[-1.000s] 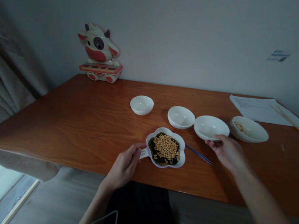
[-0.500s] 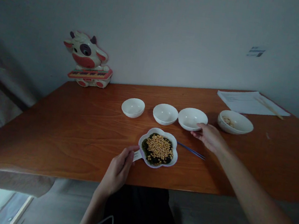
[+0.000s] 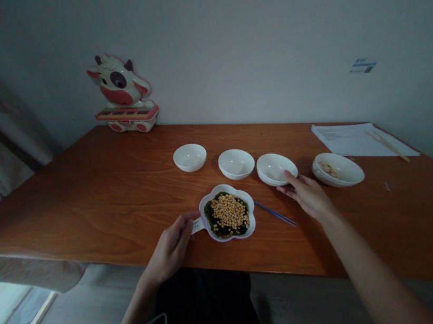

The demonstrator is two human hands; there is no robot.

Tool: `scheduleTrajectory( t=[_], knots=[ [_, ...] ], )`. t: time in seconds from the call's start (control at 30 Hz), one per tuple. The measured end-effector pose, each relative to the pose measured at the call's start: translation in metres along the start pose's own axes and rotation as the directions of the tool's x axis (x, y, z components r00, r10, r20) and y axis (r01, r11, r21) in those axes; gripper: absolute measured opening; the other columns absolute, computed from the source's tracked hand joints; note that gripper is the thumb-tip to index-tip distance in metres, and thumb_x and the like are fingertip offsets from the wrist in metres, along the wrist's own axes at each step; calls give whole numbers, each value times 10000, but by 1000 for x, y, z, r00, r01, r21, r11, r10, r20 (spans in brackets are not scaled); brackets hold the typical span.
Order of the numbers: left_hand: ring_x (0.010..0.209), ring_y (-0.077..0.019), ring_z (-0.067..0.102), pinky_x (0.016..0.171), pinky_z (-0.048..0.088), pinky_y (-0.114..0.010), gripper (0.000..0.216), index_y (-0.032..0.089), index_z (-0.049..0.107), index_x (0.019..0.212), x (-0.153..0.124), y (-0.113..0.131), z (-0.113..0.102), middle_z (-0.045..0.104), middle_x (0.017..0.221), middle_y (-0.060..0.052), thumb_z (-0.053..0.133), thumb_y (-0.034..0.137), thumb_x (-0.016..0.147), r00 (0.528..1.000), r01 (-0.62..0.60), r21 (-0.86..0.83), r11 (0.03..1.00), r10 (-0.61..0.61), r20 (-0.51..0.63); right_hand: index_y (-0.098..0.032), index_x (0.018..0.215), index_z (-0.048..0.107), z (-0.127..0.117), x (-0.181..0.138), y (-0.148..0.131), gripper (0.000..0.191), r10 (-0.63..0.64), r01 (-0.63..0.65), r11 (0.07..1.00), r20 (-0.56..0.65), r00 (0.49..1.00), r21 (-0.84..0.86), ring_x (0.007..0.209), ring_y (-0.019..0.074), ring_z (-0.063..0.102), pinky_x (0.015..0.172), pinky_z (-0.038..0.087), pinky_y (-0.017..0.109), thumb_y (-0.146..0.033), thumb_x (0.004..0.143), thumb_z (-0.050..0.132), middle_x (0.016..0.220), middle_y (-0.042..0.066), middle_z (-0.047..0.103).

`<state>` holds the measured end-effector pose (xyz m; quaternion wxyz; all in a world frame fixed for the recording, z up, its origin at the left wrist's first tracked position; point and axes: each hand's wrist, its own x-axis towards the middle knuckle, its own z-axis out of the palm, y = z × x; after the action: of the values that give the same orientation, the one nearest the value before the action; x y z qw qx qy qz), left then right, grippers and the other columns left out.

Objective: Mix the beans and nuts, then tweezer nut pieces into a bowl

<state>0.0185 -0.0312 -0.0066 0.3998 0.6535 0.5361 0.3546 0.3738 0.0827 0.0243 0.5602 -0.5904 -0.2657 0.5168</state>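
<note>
The flower-shaped dish (image 3: 252, 225), filled with dark greens (image 3: 209, 215) under yellow beans (image 3: 229, 210), is near the front edge of the bench (image 3: 115, 202). The left hand's (image 3: 171, 244) fingers grip its handle (image 3: 198, 226), apparently to steady it. Blue chopsticks (image 3: 276, 213) lie just right of the dish. Beyond these, the right hand (image 3: 310, 194) grasps a white bowl (image 3: 271, 168), thumb inside the rim, likely for security. A middle bowl (image 3: 236, 163) stands directly beyond the dish.

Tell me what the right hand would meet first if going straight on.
Probably the third bowl from the left; the right hand seems to pinch its rim, though depth is unclear.
</note>
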Motion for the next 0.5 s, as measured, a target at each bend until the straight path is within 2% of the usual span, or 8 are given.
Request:
scheduleTrajectory(
  t=[0.13, 0.2, 0.3, 0.37, 0.5],
  knots=[
    [858, -169, 609, 814, 476, -265, 406, 222, 575, 1365, -1, 0, 0, 682, 1028, -41, 393, 452, 1085, 1000, 6, -18, 1000, -6, 7, -165, 876, 668, -19, 1, -1, 86, 29, -25, 998, -70, 997, 59, 769, 153, 694, 641, 652, 226, -238, 920, 664, 897, 78, 705],
    [832, -162, 600, 791, 473, -260, 403, 221, 574, 1360, -2, 0, 1, 674, 990, -33, 390, 454, 1088, 1000, 10, -29, 1000, -9, 12, -189, 901, 629, -31, 2, -1, 45, 39, -20, 994, -173, 984, 107, 754, 138, 679, 641, 642, 208, -224, 929, 635, 862, 56, 671],
    [782, -155, 587, 757, 469, -259, 407, 213, 574, 1358, -2, 2, 0, 661, 915, -22, 385, 454, 1090, 1000, 7, -39, 999, -7, 20, -199, 938, 579, -50, 2, -5, 46, 36, 19, 985, -315, 948, 169, 807, 119, 669, 702, 626, 178, -155, 935, 563, 940, 58, 641],
    [777, -156, 585, 758, 470, -262, 411, 208, 571, 1360, -1, 3, 0, 657, 912, -22, 386, 456, 1090, 1000, 6, -47, 999, -5, 21, -208, 968, 539, -60, 3, -9, 55, 55, 20, 979, -358, 932, 201, 843, 124, 667, 749, 625, 196, -159, 943, 541, 971, 66, 622],
    [790, -159, 587, 767, 465, -262, 411, 207, 567, 1362, -1, 3, 0, 649, 913, -20, 384, 455, 1090, 1000, 12, -47, 999, -11, 18, -223, 1082, 484, -77, 9, -18, 95, 89, -10, 980, -392, 916, 200, 865, 119, 666, 746, 607, 174, -207, 993, 452, 1017, 84, 603]
  ],
)
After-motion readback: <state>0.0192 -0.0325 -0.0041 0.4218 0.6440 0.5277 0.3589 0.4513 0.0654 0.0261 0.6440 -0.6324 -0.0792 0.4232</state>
